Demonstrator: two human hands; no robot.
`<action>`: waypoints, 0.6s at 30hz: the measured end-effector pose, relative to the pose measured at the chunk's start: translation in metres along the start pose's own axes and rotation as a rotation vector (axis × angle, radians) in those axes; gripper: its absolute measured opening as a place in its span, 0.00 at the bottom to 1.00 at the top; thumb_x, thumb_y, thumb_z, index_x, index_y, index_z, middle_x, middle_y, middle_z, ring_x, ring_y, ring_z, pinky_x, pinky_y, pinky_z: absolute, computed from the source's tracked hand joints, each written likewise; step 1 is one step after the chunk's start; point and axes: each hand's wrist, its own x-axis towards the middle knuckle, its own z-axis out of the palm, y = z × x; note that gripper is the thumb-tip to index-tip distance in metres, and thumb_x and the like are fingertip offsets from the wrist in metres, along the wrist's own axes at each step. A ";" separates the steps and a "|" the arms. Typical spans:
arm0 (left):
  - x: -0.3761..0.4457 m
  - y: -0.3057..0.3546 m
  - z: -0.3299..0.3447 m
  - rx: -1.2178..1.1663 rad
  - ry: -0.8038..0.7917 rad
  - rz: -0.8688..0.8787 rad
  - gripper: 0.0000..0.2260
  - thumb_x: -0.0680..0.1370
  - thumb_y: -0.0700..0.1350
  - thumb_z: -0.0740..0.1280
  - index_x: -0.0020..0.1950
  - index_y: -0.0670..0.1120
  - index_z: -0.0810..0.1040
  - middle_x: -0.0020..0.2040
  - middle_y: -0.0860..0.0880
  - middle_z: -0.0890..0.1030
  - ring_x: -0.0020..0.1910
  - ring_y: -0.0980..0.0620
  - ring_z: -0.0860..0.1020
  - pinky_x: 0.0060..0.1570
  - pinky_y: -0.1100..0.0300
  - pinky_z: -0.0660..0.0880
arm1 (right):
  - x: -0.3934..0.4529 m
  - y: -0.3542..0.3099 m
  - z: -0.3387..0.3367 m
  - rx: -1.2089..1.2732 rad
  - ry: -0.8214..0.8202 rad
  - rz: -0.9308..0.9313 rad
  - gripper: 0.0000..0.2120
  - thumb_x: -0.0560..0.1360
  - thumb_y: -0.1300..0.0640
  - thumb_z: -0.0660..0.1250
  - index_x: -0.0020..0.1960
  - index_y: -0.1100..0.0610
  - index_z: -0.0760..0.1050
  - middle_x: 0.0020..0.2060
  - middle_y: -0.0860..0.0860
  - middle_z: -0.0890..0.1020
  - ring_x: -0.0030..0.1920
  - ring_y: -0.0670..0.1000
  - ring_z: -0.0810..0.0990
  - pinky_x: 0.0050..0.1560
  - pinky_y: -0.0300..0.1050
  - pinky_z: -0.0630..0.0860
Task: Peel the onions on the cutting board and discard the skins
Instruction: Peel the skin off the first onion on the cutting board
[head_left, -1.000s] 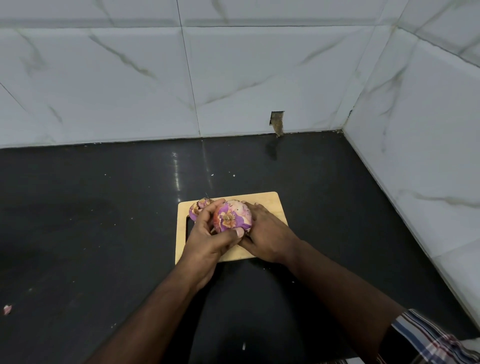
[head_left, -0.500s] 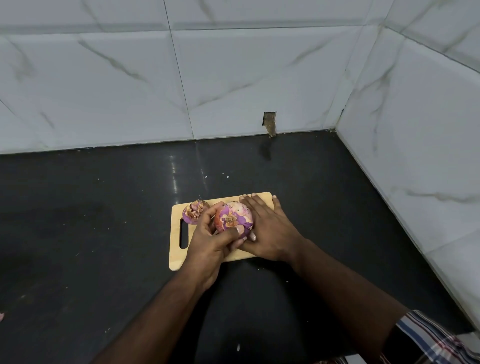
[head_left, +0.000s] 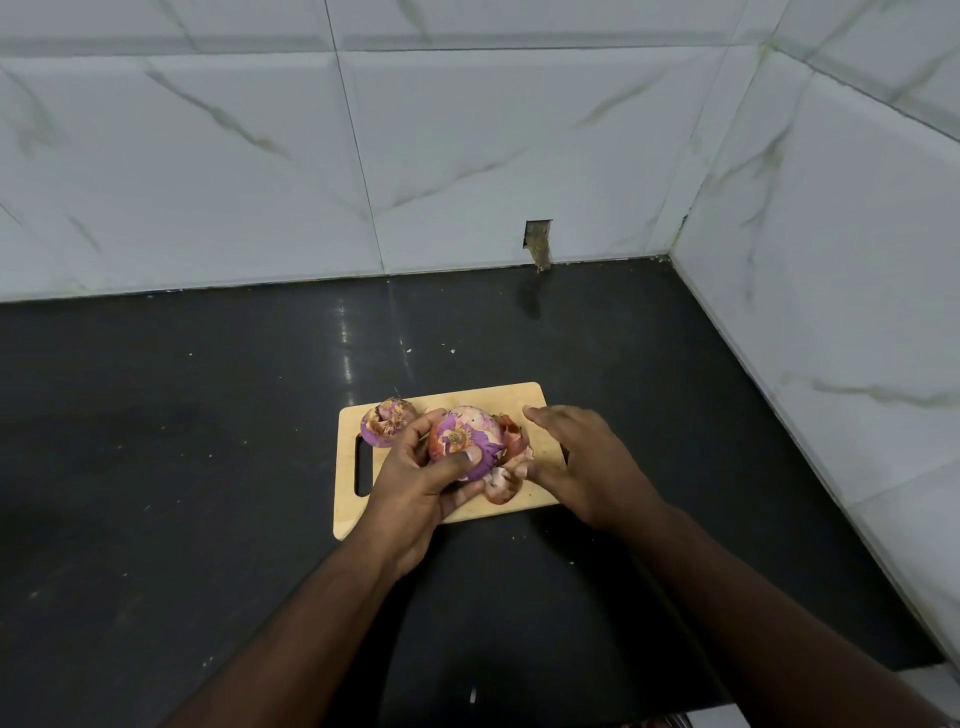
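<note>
A pale rectangular wooden cutting board (head_left: 524, 402) with a slot handle at its left end lies on a glossy black stone table (head_left: 208, 467), set in a corner of white marble-veined wall tiles (head_left: 467, 156). The person's left hand (head_left: 415, 488) grips a large round purple onion (head_left: 465, 441) over the middle of the board, root end turned up toward the camera; the fingers (head_left: 415, 434) curl round its far left side while the thumb presses across its near face, so the bulb is firmly held. Patches of dry papery skin cling to its top, and the purple flesh shows below. Just right of it, loose reddish-brown onion skins (head_left: 506, 470) lie on the board, touching the bulb's lower right edge. The right hand (head_left: 576, 462) sits over the right part of the board, palm down, its fingers spread and nearly straight, holding nothing; its thumb tip is close to the loose skins, though whether it touches them cannot be told. A second, smaller purple onion (head_left: 384, 428), partly skinned and ragged at the top, rests on the board's far left corner, just beside the left hand's fingers. A small rectangular hole (head_left: 537, 241) breaks the back wall just above the table.
</note>
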 end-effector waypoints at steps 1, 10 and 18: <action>0.000 0.000 -0.001 -0.005 -0.003 -0.002 0.26 0.76 0.32 0.72 0.71 0.49 0.72 0.64 0.43 0.82 0.57 0.43 0.85 0.48 0.52 0.84 | -0.003 -0.004 0.002 0.058 0.073 -0.002 0.29 0.75 0.48 0.72 0.74 0.46 0.68 0.65 0.44 0.75 0.65 0.42 0.70 0.65 0.39 0.68; -0.006 0.003 -0.007 -0.011 -0.052 0.019 0.33 0.67 0.37 0.76 0.70 0.48 0.73 0.63 0.41 0.82 0.58 0.43 0.84 0.48 0.52 0.83 | -0.009 -0.053 0.006 0.618 0.076 0.044 0.24 0.73 0.56 0.76 0.67 0.49 0.77 0.57 0.42 0.79 0.48 0.37 0.81 0.44 0.26 0.73; -0.007 0.008 -0.014 0.022 -0.117 0.039 0.32 0.67 0.34 0.76 0.70 0.49 0.75 0.65 0.42 0.81 0.59 0.41 0.83 0.54 0.48 0.83 | 0.006 -0.054 0.000 0.980 -0.045 0.180 0.21 0.71 0.68 0.74 0.63 0.58 0.79 0.49 0.50 0.86 0.49 0.48 0.86 0.46 0.40 0.82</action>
